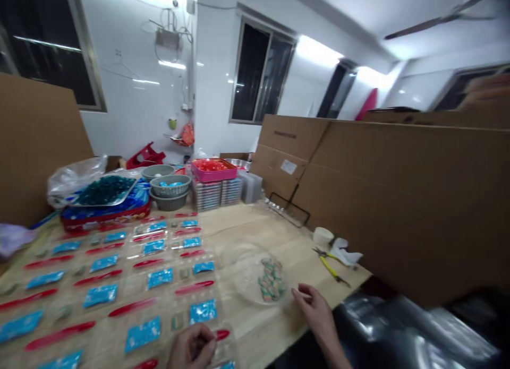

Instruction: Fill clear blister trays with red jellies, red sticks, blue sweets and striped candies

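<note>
My left hand [192,348] is curled closed at the bottom edge, resting on a clear packet next to a red strip [221,334] and a blue sachet [203,310]. What its fingers hold is hidden. My right hand [314,305] lies on the wooden table [255,225], fingers loosely extended toward a clear plastic dish [255,273] holding a small heap of green and pink pieces [271,280]. Several clear packets [103,273], each with a blue sachet and a red strip, lie in rows across the left of the table.
Yellow-handled pliers [331,264], a tape roll [322,235] and a white scrap lie at the right. Cardboard sheets [398,199] wall the right and left sides. At the back stand grey baskets [170,191], a pink tray [213,170] on stacked boxes, and a tray of dark green pieces [104,191].
</note>
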The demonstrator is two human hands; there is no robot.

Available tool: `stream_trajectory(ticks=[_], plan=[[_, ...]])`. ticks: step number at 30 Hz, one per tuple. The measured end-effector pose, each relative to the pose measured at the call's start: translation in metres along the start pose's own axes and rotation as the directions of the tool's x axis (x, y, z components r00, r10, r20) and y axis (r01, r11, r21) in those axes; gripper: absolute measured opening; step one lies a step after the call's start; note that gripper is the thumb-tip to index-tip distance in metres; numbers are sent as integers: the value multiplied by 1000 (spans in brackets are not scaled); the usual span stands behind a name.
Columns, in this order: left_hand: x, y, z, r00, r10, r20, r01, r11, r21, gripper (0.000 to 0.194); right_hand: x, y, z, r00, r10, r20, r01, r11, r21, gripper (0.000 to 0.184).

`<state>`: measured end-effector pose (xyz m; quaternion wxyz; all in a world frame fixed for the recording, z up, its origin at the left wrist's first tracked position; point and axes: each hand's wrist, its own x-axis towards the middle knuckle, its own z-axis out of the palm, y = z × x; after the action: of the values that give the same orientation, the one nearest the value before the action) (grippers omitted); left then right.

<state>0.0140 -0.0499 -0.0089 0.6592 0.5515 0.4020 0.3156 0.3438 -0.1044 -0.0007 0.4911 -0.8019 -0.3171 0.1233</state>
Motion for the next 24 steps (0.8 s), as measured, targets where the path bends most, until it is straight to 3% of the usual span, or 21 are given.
stream_trajectory(ticks=[3, 6, 9, 12, 16, 20, 24], plan=[[8, 16, 11, 999, -19, 51, 16, 998, 56, 39, 7, -6, -12, 986, -158, -60, 151, 984, -98, 37], [22, 34, 34, 998, 20, 52, -26, 992, 120, 28, 23, -16, -12, 943, -298, 147, 320, 935, -153, 28], [45, 47, 62, 995, 68, 67, -82, 965, 248, 16, 44, -28, -2, 843, -369, 392, 480, 845, -238, 26], [74, 52, 91, 989, 136, 60, -149, 901, 408, 9, 64, -38, 12, 729, -356, 584, 610, 725, -320, 35], [111, 48, 125, 983, 162, 88, -184, 815, 549, 17, 82, -45, 27, 590, -244, 769, 720, 590, -365, 36], [138, 33, 144, 990, 123, 76, -143, 781, 607, 27, 92, -36, 39, 553, -209, 807, 755, 534, -379, 31], [155, 12, 146, 994, 107, -31, -71, 827, 558, 31, 103, -23, 45, 510, -230, 829, 731, 624, -276, 33]])
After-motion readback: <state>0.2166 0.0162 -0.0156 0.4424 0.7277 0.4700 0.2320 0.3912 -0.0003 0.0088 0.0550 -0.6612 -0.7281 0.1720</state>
